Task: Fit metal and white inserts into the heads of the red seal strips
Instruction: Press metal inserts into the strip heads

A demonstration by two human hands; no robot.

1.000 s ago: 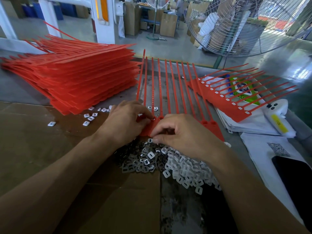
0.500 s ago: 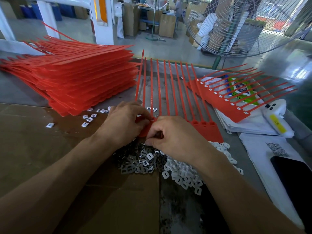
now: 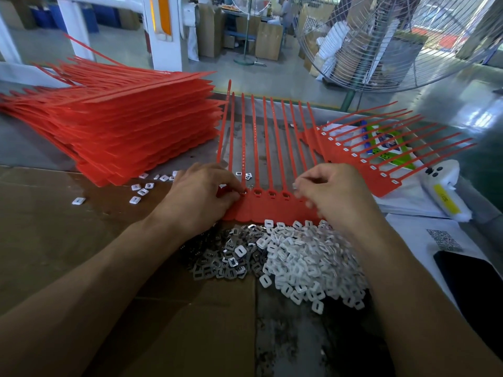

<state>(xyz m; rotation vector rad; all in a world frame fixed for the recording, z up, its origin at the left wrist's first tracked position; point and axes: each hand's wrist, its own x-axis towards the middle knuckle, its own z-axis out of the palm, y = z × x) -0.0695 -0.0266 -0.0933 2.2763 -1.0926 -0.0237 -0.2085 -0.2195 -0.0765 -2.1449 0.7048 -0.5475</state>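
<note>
My right hand (image 3: 333, 195) has pulled away from my left hand (image 3: 200, 195), now pinching something small and pale (likely an insert). Left fingertips press a metal insert into a head of the red seal strip (image 3: 268, 205) between them; next sockets exposed. No containers: metal inserts (image 3: 217, 258) and white inserts (image 3: 307, 261) piled loose just below.

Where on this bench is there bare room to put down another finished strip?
Bare cardboard lies left of the left hand, below the red stack. It is crowded ahead: insert piles, the strip being worked on, and to the right a finished strip on papers.
</note>
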